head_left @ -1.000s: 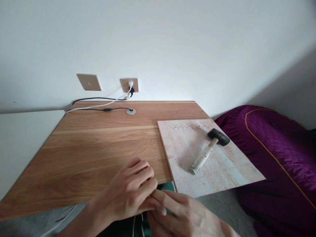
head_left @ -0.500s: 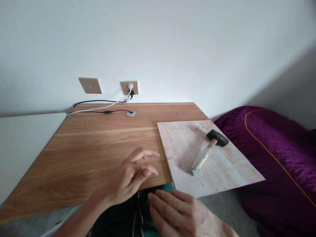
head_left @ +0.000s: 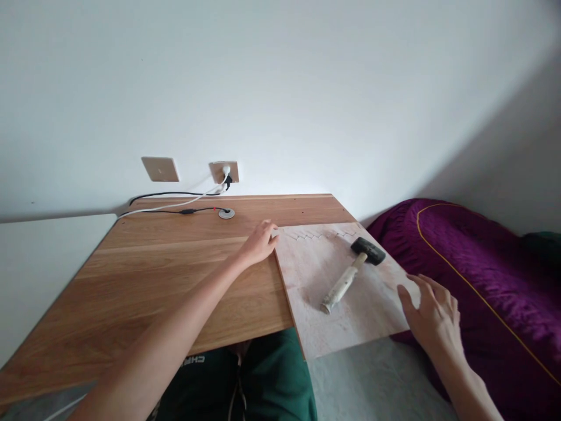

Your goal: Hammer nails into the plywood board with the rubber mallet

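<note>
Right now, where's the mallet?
In the head view, right of centre, the mallet lies on the pale board, between the left hand and the right hand.

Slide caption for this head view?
Pale board bearing a black-headed mallet, left hand at its far-left corner, right hand by its right edge.

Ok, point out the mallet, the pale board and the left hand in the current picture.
Mallet (head_left: 345,282): head view, on its handle.
Pale board (head_left: 370,304): head view, bare top surface.
Left hand (head_left: 260,242): head view, back of the hand.
</note>
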A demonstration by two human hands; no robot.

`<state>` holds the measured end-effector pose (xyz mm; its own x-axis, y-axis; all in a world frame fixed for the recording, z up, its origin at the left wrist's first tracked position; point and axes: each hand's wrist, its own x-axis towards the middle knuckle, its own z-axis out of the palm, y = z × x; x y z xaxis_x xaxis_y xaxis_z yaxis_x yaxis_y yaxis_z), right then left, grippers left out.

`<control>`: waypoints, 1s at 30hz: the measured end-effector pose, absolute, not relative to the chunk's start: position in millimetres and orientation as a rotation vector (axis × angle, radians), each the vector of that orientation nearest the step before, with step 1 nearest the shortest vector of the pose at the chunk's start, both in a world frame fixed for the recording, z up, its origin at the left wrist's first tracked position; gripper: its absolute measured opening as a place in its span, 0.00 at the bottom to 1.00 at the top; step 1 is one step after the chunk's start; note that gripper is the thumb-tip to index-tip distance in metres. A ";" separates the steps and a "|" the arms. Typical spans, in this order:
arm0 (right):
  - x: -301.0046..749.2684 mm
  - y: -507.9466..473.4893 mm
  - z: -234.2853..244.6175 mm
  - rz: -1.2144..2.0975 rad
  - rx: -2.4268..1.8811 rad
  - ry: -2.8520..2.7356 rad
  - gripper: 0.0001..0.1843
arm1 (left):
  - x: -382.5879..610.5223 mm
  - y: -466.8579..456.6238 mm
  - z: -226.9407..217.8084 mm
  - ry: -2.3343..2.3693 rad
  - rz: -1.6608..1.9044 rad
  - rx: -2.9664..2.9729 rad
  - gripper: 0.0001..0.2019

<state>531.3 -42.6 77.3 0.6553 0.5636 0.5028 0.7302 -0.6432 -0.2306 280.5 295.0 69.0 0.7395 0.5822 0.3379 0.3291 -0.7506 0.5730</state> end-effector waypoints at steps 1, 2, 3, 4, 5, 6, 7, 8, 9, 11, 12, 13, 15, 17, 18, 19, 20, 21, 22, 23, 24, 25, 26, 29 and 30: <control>548.7 -49.2 72.0 -0.442 -2.562 -0.900 0.36 | 285.0 298.3 63.3 0.709 0.700 2.451 0.10; 563.4 -55.6 66.8 -0.339 -2.634 -0.808 0.39 | 288.7 300.5 57.9 0.724 0.699 2.446 0.10; 575.2 -61.3 62.1 -0.253 -2.675 -0.743 0.40 | 291.7 302.0 53.0 0.731 0.699 2.443 0.10; 584.0 -66.1 57.9 -0.167 -2.690 -0.733 0.42 | 294.1 302.9 48.9 0.733 0.701 2.442 0.11; 590.2 -69.8 54.4 -0.116 -2.684 -0.738 0.43 | 296.1 303.1 45.7 0.726 0.703 2.445 0.11; 594.0 -72.3 51.6 -0.086 -2.669 -0.749 0.43 | 297.7 303.0 43.5 0.715 0.706 2.451 0.12; 595.9 -73.8 49.5 -0.078 -2.654 -0.756 0.44 | 299.0 302.6 42.4 0.705 0.712 2.457 0.12; 596.4 -74.4 47.8 -0.088 -2.645 -0.745 0.45 | 299.9 301.9 42.2 0.699 0.719 2.460 0.13; 596.0 -74.3 46.4 -0.107 -2.645 -0.718 0.46 | 300.5 301.3 42.8 0.694 0.724 2.462 0.13; 593.7 -73.3 44.2 -0.147 -2.657 -0.669 0.46 | 300.6 300.1 45.7 0.684 0.719 2.466 0.15; 592.3 -72.8 43.3 -0.160 -2.661 -0.665 0.46 | 299.8 299.8 47.5 0.682 0.704 2.473 0.16; 590.8 -72.5 42.5 -0.177 -2.661 -0.674 0.44 | 298.4 299.9 49.4 0.686 0.683 2.487 0.17; 587.1 -72.8 42.1 -0.217 -2.654 -0.725 0.41 | 292.9 301.4 52.7 0.704 0.637 2.524 0.18; 581.3 -74.2 43.8 -0.265 -2.633 -0.800 0.37 | 283.2 304.5 54.9 0.719 0.608 2.549 0.16; 577.4 -75.1 45.4 -0.286 -2.615 -0.853 0.35 | 276.5 306.5 55.5 0.724 0.606 2.556 0.15; 572.7 -76.1 47.3 -0.299 -2.594 -0.918 0.33 | 268.4 308.6 55.7 0.727 0.613 2.559 0.15; 567.4 -76.9 49.2 -0.311 -2.568 -0.986 0.30 | 259.0 310.8 55.5 0.728 0.624 2.561 0.15; 561.4 -77.5 50.6 -0.331 -2.538 -1.051 0.28 | 248.5 313.0 55.1 0.734 0.638 2.563 0.15; 554.8 -77.9 51.5 -0.349 -2.503 -1.126 0.26 | 237.0 315.2 54.6 0.739 0.652 2.563 0.15; 547.7 -78.1 51.6 -0.365 -2.464 -1.201 0.25 | 224.7 317.5 54.1 0.749 0.667 2.560 0.15; 540.0 -77.9 51.1 -0.377 -2.424 -1.274 0.23 | 212.0 319.9 53.9 0.775 0.686 2.552 0.16; 531.6 -77.4 50.1 -0.380 -2.384 -1.345 0.22 | 199.1 322.5 54.1 0.819 0.709 2.537 0.17; 522.6 -76.6 48.8 -0.380 -2.347 -1.405 0.21 | 186.2 325.4 54.9 0.878 0.740 2.513 0.18; 491.5 -71.2 46.9 -0.369 -2.219 -1.585 0.18 | 148.3 336.3 61.2 1.002 0.760 2.455 0.21; 480.3 -68.4 47.6 -0.368 -2.163 -1.648 0.18 | 136.0 340.5 64.2 1.046 0.755 2.445 0.22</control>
